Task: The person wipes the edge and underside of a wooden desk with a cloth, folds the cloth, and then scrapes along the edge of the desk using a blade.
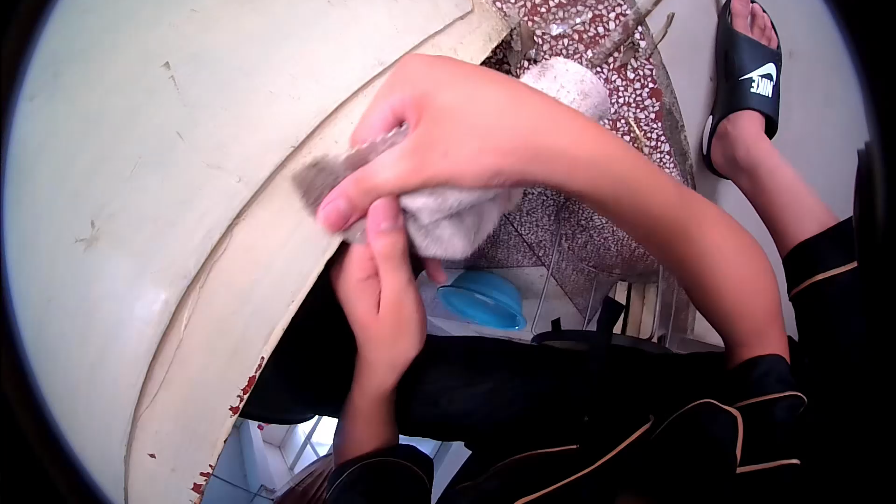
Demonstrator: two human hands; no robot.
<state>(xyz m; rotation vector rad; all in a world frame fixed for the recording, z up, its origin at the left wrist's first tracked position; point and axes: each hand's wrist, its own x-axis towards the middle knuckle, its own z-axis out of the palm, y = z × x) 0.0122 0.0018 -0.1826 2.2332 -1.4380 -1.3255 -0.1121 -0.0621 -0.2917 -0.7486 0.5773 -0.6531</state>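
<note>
Crumpled grey-white fabric cloth (pixel 459 224) is lying bunched at the rim of a cream, curved-edged surface (pixel 140 121); the right hand (pixel 439 135) is pinching it under the thumb, while the left hand (pixel 381 294) is pinching its lower folds.

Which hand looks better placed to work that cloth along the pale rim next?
Probably the right hand: it grips the cloth from above, by the rim, with its arm reaching across. The left hand sits lower, its thumb near the right thumb, perhaps better for steadying.
</note>
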